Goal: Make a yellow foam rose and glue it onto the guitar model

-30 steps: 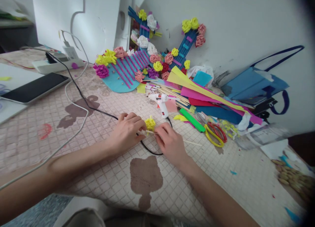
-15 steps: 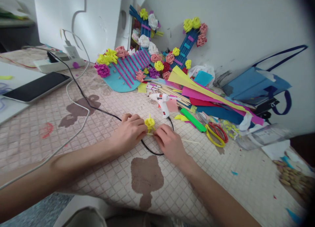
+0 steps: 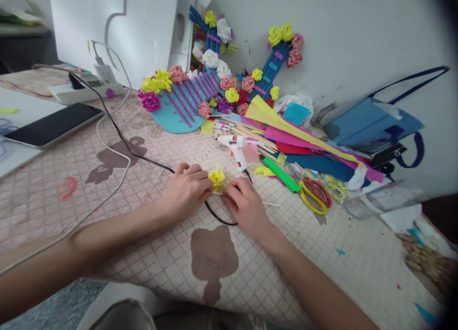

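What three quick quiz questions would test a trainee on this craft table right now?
1. True or false: the left hand and the right hand meet at the yellow paper flower.
2. What stands just beyond the flower? A) white glue gun B) phone C) power strip
3. Which hand covers part of the wooden stick?
Key: 1 true; 2 A; 3 the right hand.

Counter (image 3: 143, 253) covered by a checked cloth. Phone (image 3: 53, 125) and power strip (image 3: 82, 92) lie left. Glue gun (image 3: 236, 149), scissors (image 3: 315, 194) and paper sheets (image 3: 304, 139) lie right.
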`<state>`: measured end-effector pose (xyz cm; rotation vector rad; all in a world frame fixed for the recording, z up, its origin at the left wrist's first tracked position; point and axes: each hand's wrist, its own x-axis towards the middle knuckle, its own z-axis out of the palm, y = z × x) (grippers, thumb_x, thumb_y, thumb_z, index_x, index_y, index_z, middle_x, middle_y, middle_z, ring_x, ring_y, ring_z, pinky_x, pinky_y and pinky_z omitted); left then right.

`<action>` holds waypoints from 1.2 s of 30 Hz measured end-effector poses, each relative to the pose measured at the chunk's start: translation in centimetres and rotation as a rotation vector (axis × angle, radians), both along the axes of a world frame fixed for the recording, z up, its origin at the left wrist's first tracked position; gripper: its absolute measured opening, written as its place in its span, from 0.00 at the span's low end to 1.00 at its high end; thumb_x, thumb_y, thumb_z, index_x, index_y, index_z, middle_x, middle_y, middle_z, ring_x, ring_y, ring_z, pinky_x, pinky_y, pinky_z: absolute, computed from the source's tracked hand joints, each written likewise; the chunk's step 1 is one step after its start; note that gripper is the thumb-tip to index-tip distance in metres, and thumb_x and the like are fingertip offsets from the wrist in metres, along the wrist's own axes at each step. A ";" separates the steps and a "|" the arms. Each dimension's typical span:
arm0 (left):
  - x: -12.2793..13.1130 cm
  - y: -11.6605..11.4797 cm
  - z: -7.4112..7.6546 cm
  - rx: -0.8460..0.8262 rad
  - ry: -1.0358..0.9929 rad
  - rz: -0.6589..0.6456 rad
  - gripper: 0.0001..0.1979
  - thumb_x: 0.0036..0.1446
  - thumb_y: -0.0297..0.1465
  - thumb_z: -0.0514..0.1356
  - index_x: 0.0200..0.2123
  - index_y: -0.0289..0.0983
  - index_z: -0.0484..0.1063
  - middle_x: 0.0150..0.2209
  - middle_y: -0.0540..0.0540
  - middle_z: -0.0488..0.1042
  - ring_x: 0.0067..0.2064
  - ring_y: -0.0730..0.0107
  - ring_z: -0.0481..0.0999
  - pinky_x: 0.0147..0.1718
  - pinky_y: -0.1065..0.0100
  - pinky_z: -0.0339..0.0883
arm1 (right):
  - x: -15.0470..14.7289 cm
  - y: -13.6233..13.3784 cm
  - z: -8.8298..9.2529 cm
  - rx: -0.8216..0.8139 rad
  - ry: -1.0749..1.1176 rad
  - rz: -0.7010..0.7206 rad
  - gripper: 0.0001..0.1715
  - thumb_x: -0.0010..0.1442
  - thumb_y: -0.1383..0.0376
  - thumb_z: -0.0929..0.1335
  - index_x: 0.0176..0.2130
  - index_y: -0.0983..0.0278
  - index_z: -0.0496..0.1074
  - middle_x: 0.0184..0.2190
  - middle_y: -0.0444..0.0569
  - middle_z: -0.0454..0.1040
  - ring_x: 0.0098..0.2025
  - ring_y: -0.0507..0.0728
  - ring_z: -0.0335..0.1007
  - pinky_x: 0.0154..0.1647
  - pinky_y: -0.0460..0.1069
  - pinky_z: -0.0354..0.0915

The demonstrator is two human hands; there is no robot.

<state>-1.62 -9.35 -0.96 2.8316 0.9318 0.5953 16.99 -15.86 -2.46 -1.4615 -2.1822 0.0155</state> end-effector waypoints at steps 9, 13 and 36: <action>0.0 0.5 -0.2 0.003 -0.025 0.018 0.05 0.57 0.28 0.58 0.29 0.37 0.71 0.31 0.49 0.74 0.40 0.63 0.69 0.40 0.60 0.53 | -0.3 0.6 -0.2 0.057 -0.015 -0.017 0.04 0.60 0.71 0.64 0.34 0.65 0.68 0.39 0.53 0.65 0.43 0.59 0.60 0.44 0.55 0.64; 0.0 0.4 -0.3 0.048 -0.034 0.009 0.02 0.56 0.28 0.59 0.31 0.38 0.71 0.32 0.49 0.74 0.42 0.61 0.68 0.42 0.58 0.54 | -0.3 0.8 -0.4 0.053 -0.018 -0.027 0.04 0.60 0.71 0.63 0.35 0.65 0.68 0.40 0.53 0.66 0.43 0.59 0.61 0.44 0.56 0.64; 0.9 -0.3 -0.4 0.267 -0.011 -0.036 0.06 0.58 0.25 0.55 0.29 0.37 0.68 0.32 0.48 0.72 0.41 0.63 0.67 0.49 0.54 0.52 | 0.0 0.9 -0.3 0.037 0.020 -0.015 0.05 0.60 0.72 0.62 0.36 0.64 0.67 0.41 0.54 0.66 0.44 0.60 0.61 0.45 0.57 0.65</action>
